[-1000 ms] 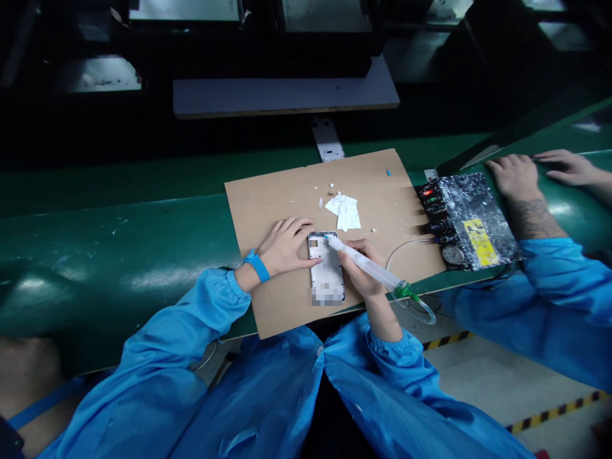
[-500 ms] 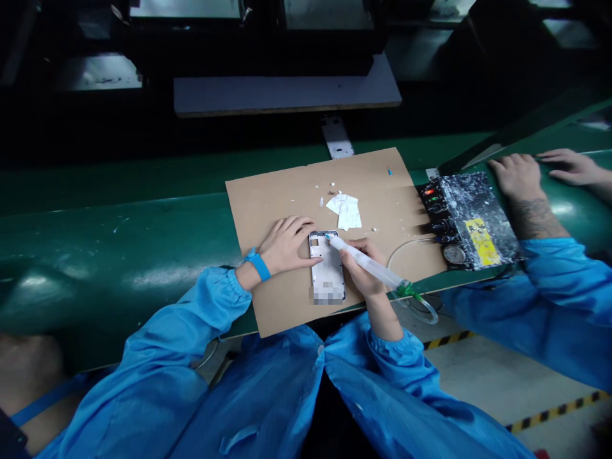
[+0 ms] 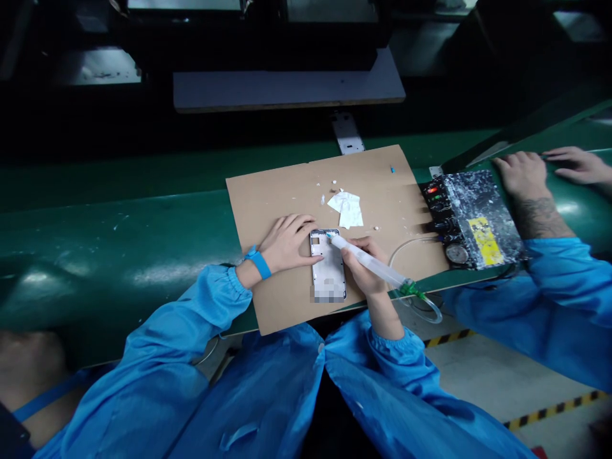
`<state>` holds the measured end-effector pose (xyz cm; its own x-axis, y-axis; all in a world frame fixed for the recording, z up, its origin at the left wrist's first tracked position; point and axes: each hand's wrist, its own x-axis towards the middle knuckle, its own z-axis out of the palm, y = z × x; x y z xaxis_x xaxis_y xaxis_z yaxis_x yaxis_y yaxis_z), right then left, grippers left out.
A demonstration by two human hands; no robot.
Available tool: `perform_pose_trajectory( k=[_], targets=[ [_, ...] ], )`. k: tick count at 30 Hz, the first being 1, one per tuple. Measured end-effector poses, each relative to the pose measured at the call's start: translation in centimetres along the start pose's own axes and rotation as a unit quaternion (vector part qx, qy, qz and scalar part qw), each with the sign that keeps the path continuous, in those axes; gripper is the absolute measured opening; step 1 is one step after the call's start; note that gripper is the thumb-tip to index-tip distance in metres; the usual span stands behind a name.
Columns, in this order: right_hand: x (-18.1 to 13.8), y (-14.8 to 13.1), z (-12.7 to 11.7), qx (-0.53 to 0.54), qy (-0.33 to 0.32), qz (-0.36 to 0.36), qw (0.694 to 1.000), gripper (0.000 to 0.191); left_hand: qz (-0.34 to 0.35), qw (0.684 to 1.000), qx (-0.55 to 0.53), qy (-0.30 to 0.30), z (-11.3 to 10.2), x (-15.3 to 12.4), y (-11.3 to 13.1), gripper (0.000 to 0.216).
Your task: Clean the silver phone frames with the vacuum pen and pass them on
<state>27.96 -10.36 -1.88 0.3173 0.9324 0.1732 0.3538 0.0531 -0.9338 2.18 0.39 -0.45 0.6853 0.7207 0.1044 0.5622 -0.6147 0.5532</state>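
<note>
A phone middle frame (image 3: pixel 328 271), pale metal with a square cut-out near its top left, lies flat on a cardboard sheet (image 3: pixel 282 306). My left hand (image 3: pixel 289 244) grips its left side, with the thumb on the left edge and the fingertips by the top left corner. In my right hand (image 3: pixel 366 266) is a clear dispensing syringe (image 3: pixel 380 266), held like a pen and slanting down to the left. Its blue tip is at the frame's top edge; whether it touches I cannot tell. A green fitting and a clear hose sit at the syringe's rear end.
White paper pieces (image 3: pixel 349 210) and crumbs lie above the frame. A black dispenser controller box (image 3: pixel 478 217) with a gauge stands right, its thin tube running left. Another phone frame (image 3: pixel 349 134) lies on the green belt (image 3: pixel 119 236) behind. A co-worker's hands (image 3: pixel 523 172) rest beyond the box.
The phone frame on the belt behind has shifted right relative to the cardboard. My hands, the syringe and the frame under them have hardly moved.
</note>
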Motion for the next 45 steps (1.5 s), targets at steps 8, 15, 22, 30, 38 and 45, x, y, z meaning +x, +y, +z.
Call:
perform_pose_trajectory(
  k=[8,15,22,30,38,45],
  targets=[
    [-0.08,-0.02,-0.11,0.013,-0.006,0.011,1.0,0.028,-0.004,1.0,0.003,-0.008,-0.16,0.03,0.24,0.07],
    [-0.13,0.39,-0.14,0.012,0.001,0.009,1.0,0.03,-0.006,1.0,0.0,-0.01,-0.29,0.03,0.29,0.07],
    [-0.11,0.44,0.0,0.007,0.006,0.002,1.0,0.035,-0.006,1.0,-0.004,-0.008,-0.14,-0.02,0.21,0.07],
    [-0.16,0.26,0.01,0.004,0.011,0.012,1.0,0.032,-0.005,1.0,0.0,-0.005,-0.04,0.01,0.17,0.072],
    [-0.14,0.44,-0.1,0.008,0.008,0.003,1.0,0.031,-0.003,1.0,0.002,-0.005,-0.08,-0.01,0.23,0.073],
    [-0.1,0.56,-0.1,0.002,0.008,-0.001,1.0,0.035,0.003,1.0,0.006,0.0,0.09,-0.06,0.12,0.074]
  ],
)
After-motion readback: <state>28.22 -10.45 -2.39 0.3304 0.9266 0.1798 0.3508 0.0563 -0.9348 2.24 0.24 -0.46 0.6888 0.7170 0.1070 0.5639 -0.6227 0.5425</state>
